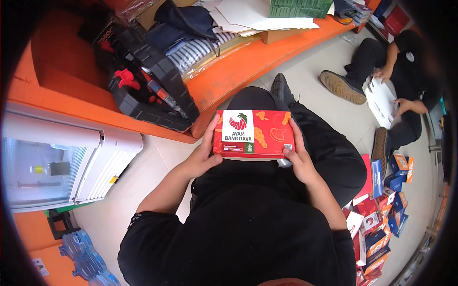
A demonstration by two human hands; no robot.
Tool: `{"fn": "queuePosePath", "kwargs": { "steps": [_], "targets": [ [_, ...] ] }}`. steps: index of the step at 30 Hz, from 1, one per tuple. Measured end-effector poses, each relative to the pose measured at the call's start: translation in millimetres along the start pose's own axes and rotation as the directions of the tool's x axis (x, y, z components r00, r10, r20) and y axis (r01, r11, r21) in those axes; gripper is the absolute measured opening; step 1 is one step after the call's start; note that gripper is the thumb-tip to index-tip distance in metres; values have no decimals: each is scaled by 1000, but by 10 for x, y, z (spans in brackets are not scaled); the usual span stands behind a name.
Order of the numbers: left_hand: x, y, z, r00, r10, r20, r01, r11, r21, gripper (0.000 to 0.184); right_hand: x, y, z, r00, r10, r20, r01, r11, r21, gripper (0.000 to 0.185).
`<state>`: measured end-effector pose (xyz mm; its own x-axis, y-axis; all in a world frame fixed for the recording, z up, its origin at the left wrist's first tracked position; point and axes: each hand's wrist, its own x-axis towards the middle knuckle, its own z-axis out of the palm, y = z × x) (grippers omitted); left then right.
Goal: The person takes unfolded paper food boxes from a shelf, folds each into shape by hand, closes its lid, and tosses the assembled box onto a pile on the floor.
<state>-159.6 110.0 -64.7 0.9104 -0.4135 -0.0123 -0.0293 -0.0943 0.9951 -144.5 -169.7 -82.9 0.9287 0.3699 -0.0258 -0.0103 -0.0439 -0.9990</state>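
Note:
A red food box (271, 138) with a white panel reading "AYAM BANG DAVA" is held level above my lap. My left hand (206, 151) grips its left end, fingers behind and thumb near the lower edge. At the right end, my right hand (300, 155) clasps the box, with the thumb on the front near a small square code. The box looks folded into shape, and its top face points toward me. My legs in black trousers (329, 157) lie beneath it.
On my right, folded boxes (377, 224) in red, blue and orange lie piled on the floor. Another person (410, 71) sits ahead right, holding a white carton sheet (380, 102). An orange shelf (257, 62) bears papers and a black case (148, 86). At left are a glass-fronted cooler (109, 164) and bottles (86, 257).

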Motion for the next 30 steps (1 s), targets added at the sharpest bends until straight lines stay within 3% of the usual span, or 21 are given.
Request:
{"fn": "queuePosePath", "kwargs": {
  "steps": [2,3,5,8,11,12,15,18,21,24,27,30],
  "targets": [
    [12,-148,75,994,37,-104,-27,995,96,82,-11,157,15,999,8,-35,-13,990,-137,70],
    [28,-153,121,990,25,-142,-24,1000,3,82,-5,150,31,998,8,-55,-19,978,-206,71],
    [58,-146,183,977,-7,-214,-32,984,-176,81,-12,52,49,998,11,-57,-14,998,-65,73],
    [51,-15,224,964,0,-266,-42,988,-151,80,-10,-16,47,998,32,-50,-30,999,25,74],
    [67,-13,112,944,137,-299,-107,988,114,84,-33,40,68,999,24,-30,-26,998,-54,74],
    [98,-26,30,952,183,-244,-110,952,285,88,-35,59,84,1000,14,-23,-16,995,-96,74],
    [179,-28,12,965,192,-178,-118,925,361,89,-24,39,119,999,25,-45,-31,991,-133,76],
    [203,-72,31,967,179,-182,-58,850,524,86,5,45,73,998,63,-31,-64,996,-58,77],
    [254,-150,33,962,200,-183,-101,890,444,79,5,139,51,999,30,-41,-35,992,-118,77],
    [253,-214,53,920,297,-254,-104,812,574,69,3,145,60,997,58,-54,-62,996,-67,77],
    [245,-215,88,883,340,-322,-93,801,592,61,30,178,60,996,51,-76,-51,999,0,77],
    [237,-308,19,868,448,-216,-174,679,713,57,25,151,69,995,76,-71,-77,997,-12,77]
  ]
}}
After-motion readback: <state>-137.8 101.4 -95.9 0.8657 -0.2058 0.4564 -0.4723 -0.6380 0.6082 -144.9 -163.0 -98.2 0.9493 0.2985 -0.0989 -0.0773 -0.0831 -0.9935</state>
